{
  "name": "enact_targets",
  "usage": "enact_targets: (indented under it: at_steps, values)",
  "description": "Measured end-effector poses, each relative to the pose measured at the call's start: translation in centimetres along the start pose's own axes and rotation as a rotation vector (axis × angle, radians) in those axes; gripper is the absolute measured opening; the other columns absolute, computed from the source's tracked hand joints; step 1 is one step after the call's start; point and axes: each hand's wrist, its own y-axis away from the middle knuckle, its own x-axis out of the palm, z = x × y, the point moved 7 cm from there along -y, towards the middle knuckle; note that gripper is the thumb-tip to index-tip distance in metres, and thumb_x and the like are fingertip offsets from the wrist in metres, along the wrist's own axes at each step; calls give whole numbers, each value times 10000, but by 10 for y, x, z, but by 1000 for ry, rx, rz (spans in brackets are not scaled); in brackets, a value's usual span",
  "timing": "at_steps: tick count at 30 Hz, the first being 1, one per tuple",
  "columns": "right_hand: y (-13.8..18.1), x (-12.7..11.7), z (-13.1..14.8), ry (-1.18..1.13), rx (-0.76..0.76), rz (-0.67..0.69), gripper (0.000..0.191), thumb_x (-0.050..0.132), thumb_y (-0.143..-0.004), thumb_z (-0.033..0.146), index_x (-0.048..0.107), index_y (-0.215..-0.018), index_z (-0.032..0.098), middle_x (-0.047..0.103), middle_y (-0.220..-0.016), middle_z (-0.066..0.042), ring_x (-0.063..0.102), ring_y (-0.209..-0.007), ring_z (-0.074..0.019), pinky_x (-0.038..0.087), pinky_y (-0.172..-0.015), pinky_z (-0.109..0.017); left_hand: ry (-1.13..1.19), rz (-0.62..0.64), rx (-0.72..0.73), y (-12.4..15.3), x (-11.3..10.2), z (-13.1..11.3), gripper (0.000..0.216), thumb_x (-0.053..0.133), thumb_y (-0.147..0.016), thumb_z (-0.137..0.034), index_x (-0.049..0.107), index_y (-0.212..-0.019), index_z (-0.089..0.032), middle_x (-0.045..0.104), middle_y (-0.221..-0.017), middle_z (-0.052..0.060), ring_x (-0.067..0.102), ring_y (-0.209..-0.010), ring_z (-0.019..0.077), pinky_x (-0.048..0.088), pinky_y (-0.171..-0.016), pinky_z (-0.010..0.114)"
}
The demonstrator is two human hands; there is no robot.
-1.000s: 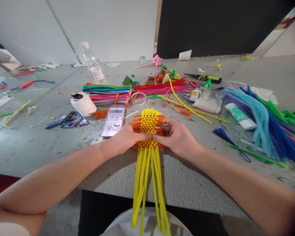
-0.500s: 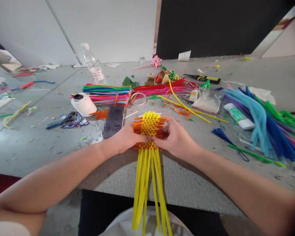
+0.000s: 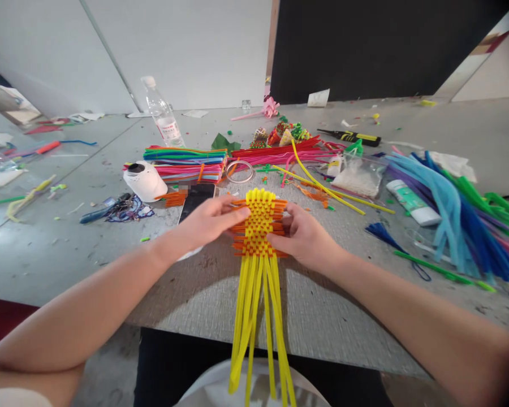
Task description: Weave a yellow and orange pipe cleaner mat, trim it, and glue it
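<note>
Woven panel [image 3: 258,221] of yellow & orange pipe cleaners is at the front part of the worktop [image 3: 68,249], centre of view, btw both hands; can't tell if it rests on the surface or is lifted off it. Yellow strands run lengthwise, orange ones cross them, w/ short orange ends sticking out each side. Long loose yellow tails [image 3: 258,316] trail from the panel's near end, across the worktop & over its edge toward the person's lap

Left hand [image 3: 207,221]: fingers stretched fairly flat, tips on the orange ends at the panel's upper left side. Thumb is hidden, so can't tell if it pinches or only rests there. Right hand [image 3: 306,240]: curled & closed on the panel's right edge, thumb on the front face low down, fingers round the upper right edge

Phone [image 3: 196,196] w/ dark screen lies just left of the panel, partly under the left hand. Beyond it: white round gadget [image 3: 144,180], flat stack of mixed-colour pipe cleaners [image 3: 186,161], clear water bottle [image 3: 162,116] upright behind. Tape ring [image 3: 238,170] lies just beyond the panel. Blue-handled tool [image 3: 104,209] lies left of the phone. To the right, well apart: bag of white beads [image 3: 358,180], white-green tube [image 3: 411,202], big spread of blue & green pipe cleaners [image 3: 449,209]. Black-yellow knife [image 3: 353,135] farther back
</note>
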Motion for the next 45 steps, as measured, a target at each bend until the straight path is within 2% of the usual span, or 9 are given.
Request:
enact_targets:
  at_steps: [2,5,8,12,17,20,24,31,45]
  values:
    - [0,-1,-1,-28,10,-5,530,798,-746,168,568,-1212,270,828,-1080,-56,813,-943,-255,644,-704,-328,-262,-112,116,1,-31,-16,482,706,-941,-592,769,-1216,-201,791,-1043,93,717,-908,251,548,-801,332]
    - [0,-1,0,-50,14,8,541,807,-736,168,582,-1217,274,830,-1086,-56,813,-970,-260,657,-729,-339,-602,-187,229,0,-66,-32,454,678,-964,-573,773,-1265,-247,806,-1126,89,703,-1069,297,503,-924,333]
    - [0,-1,2,-52,20,5,548,819,-720,167,587,-1207,268,826,-1131,-71,812,-983,-262,661,-732,-338,-864,-173,114,-7,-92,-25,418,696,-945,-557,795,-1207,-248,826,-1009,83,720,-926,292,499,-882,342]
    - [0,-5,0,-24,36,-28,551,822,-709,152,590,-1196,262,827,-1071,-63,808,-898,-245,653,-670,-321,-994,-199,56,-9,-116,-21,477,625,-966,-597,773,-1260,-252,816,-1185,100,733,-1014,295,504,-917,341]
    - [-1,-6,-2,-47,44,-13,538,809,-717,142,594,-1194,268,822,-1016,-36,809,-911,-241,658,-679,-313,-1049,-63,-92,-3,-122,-22,531,603,-926,-608,715,-1315,-265,808,-1199,78,734,-1026,280,519,-898,334]
    - [-2,-6,-5,-50,53,-4,537,805,-739,147,594,-1216,272,824,-1037,-36,815,-933,-249,669,-706,-327,-1122,-108,-210,0,-130,-24,500,618,-868,-660,708,-1100,-226,790,-1082,85,713,-926,275,497,-812,339]
    - [-2,-4,-7,-64,74,24,502,800,-777,155,593,-1218,276,826,-1107,-48,817,-992,-257,684,-799,-370,-1121,54,-395,1,-130,-2,546,699,-747,-738,605,-915,-226,710,-882,48,621,-736,236,417,-670,326]
    - [-2,-6,-6,-44,72,16,503,813,-775,178,592,-1216,281,831,-1086,-47,820,-955,-257,685,-781,-383,-1074,103,-383,-5,-125,14,574,793,-645,-671,537,-923,-240,629,-811,11,535,-675,206,325,-611,315]
    - [-3,-6,-7,-27,57,14,458,808,-778,175,600,-1175,269,829,-1024,-35,815,-897,-231,670,-748,-350,-1071,110,-406,-4,-125,13,589,756,-672,-712,534,-938,-235,670,-908,54,578,-748,235,346,-641,317]
